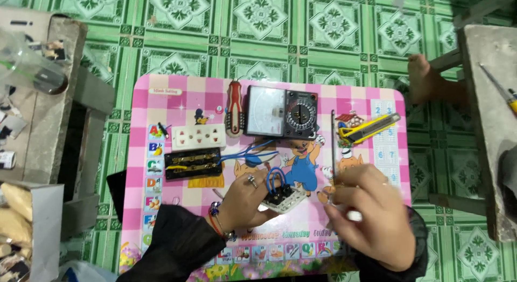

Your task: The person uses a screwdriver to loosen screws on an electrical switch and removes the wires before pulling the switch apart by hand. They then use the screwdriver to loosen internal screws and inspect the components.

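Observation:
My left hand (249, 198) grips a small white socket part (282, 199) with blue wires (253, 153) looping out of it, near the front middle of a pink cartoon-printed table (377, 96). My right hand (366, 212) is closed around the handle of a thin screwdriver (333, 142) whose shaft points away from me. A black socket base with brass strips (192, 163) lies to the left, joined to the blue wires. A white socket faceplate (198, 136) sits just behind it.
At the back of the table lie a red-handled screwdriver (233, 108), an analog multimeter (281, 112) and a yellow utility knife (368, 128). A grey bench with clutter (37, 99) stands left, a wooden stool (493, 115) right. A bare foot (425, 80) rests on green floor tiles.

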